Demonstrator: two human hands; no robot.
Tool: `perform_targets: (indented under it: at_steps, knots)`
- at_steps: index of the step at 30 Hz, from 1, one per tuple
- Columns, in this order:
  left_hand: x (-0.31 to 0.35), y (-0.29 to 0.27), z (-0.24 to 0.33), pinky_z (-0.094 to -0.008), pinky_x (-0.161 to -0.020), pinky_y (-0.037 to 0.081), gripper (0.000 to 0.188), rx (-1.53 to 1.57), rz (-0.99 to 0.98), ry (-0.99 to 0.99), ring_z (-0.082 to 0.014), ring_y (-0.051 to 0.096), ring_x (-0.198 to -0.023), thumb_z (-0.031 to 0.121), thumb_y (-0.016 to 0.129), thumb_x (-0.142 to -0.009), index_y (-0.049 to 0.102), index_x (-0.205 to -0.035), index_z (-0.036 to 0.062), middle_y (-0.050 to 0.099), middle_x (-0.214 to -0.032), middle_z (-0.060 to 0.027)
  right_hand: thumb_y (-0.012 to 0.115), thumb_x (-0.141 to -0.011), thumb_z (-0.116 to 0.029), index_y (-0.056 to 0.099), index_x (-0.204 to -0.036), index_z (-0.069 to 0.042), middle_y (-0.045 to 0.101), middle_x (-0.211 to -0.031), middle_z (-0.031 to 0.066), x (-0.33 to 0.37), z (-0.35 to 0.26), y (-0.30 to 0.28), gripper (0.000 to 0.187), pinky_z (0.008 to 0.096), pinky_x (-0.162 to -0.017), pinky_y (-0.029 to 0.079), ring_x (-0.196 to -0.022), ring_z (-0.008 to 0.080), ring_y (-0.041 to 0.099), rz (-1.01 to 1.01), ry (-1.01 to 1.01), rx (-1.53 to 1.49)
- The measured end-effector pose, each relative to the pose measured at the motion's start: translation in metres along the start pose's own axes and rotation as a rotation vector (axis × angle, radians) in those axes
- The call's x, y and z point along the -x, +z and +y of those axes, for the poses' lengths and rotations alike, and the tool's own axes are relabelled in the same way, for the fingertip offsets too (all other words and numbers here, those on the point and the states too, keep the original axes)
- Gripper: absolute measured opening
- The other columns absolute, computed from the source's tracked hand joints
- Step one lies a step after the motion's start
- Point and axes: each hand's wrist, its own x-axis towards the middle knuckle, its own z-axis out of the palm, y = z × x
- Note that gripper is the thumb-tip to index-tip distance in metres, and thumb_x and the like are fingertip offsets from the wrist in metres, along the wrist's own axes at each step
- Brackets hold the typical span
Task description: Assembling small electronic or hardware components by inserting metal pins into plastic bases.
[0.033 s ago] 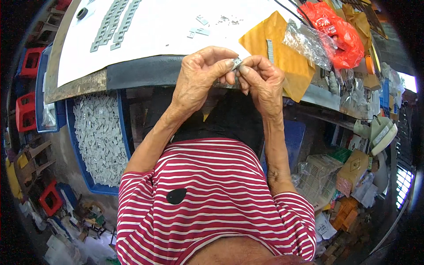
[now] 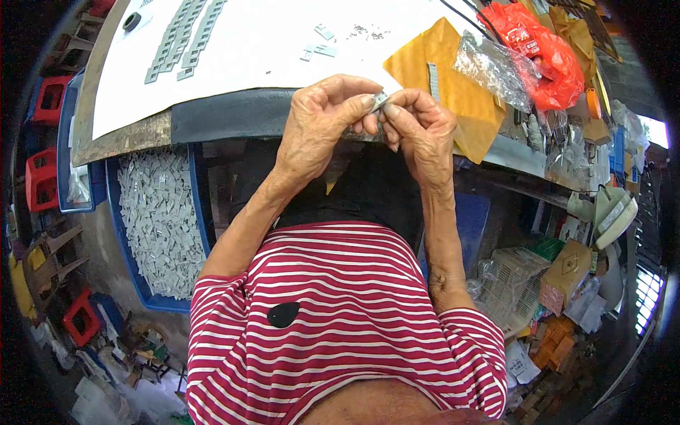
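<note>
Left hand (image 2: 315, 124) and right hand (image 2: 428, 133) pinching 1 small grey part (image 2: 380, 100) over the near edge of a white-topped table (image 2: 255, 53); upper left, 3 rows of grey pieces (image 2: 181, 38); lower left, blue bin (image 2: 166, 304).

A workshop, it seems: matching grey pieces (image 2: 170, 46) line up near the tabletop's (image 2: 237, 113) left edge, above a blue tub (image 2: 167, 304) heaped with small parts (image 2: 159, 219).
</note>
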Motion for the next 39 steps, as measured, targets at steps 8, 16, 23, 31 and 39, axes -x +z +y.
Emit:
perform_targets:
  at_steps: [8,16,23,31,39]
  knots:
    - [0.002,-0.001,-0.004,-0.0170,-0.058,0.046,0.020,-0.257,0.029,0.058,-0.0051,0.055,-0.063,0.008,0.056,-0.085,0.061,-0.098,-0.0055,0.060,-0.069,-0.0031,0.059,-0.082,-0.005,0.057,-0.083,0.003,0.056,-0.062,0.0023,0.002,0.004,0.003,0.008,0.0164,-0.045,0.039,-0.050,0.0056,0.049,0.084,0.034,-0.016]
    - [0.006,-0.003,0.003,-0.0174,-0.049,0.041,0.015,-0.413,0.108,0.059,-0.0038,0.051,-0.054,0.008,0.055,-0.084,0.062,-0.090,-0.0046,0.056,-0.060,-0.0004,0.061,-0.079,-0.003,0.058,-0.081,0.002,0.055,-0.061,0.0015,0.001,0.005,0.002,0.006,0.0163,-0.044,0.039,-0.049,0.0050,0.049,0.091,0.025,0.038]
    - [0.007,-0.009,0.001,-0.0183,-0.045,0.038,0.013,-0.589,0.100,0.113,-0.0030,0.048,-0.050,0.009,0.055,-0.084,0.063,-0.085,-0.0014,0.053,-0.057,0.0002,0.063,-0.077,-0.003,0.058,-0.079,0.000,0.055,-0.060,0.0005,-0.002,0.007,0.002,0.007,0.0159,-0.041,0.039,-0.048,0.0043,0.049,0.037,0.076,0.079]
    - [0.007,-0.011,-0.001,-0.0274,-0.050,0.042,0.015,-0.758,0.066,0.207,-0.0120,0.052,-0.052,0.010,0.053,-0.083,0.062,-0.085,-0.0014,0.055,-0.059,-0.0078,0.064,-0.076,-0.003,0.057,-0.080,-0.001,0.055,-0.059,0.0005,-0.004,0.006,-0.001,0.009,0.0157,-0.040,0.038,-0.047,0.0045,0.050,-0.023,0.130,0.138]
    - [0.008,-0.015,0.000,-0.0171,-0.044,0.032,0.017,-0.593,0.007,0.007,-0.0023,0.041,-0.048,0.014,0.051,-0.088,0.062,-0.090,0.0000,0.049,-0.057,0.0033,0.064,-0.076,-0.005,0.057,-0.081,0.000,0.055,-0.060,0.0008,-0.006,0.002,-0.001,0.010,0.0161,-0.039,0.038,-0.047,0.0048,0.049,-0.051,0.161,0.216]
